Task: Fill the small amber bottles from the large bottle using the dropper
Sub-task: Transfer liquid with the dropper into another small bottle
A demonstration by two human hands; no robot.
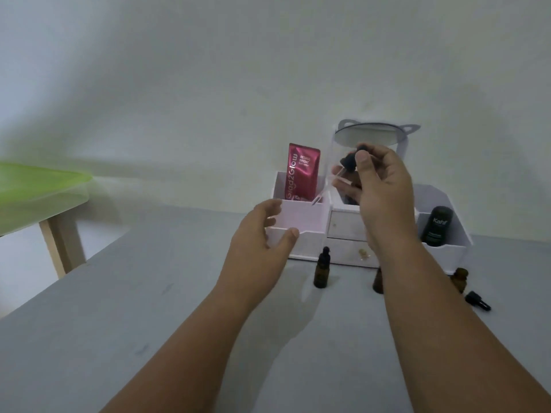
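- Right hand (384, 189) pinches dropper (349, 160) at its black top; glass stem looks thin and fragile (probably slick).
- Left hand (259, 234) released, empty.
- Capped amber bottle (321, 272) likely light and tippy; grip the body.

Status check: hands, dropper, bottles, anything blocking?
Right hand pinches dropper, raised. Left hand open, empty. Capped amber bottle, open amber bottle on table; third bottle half hidden by right forearm.
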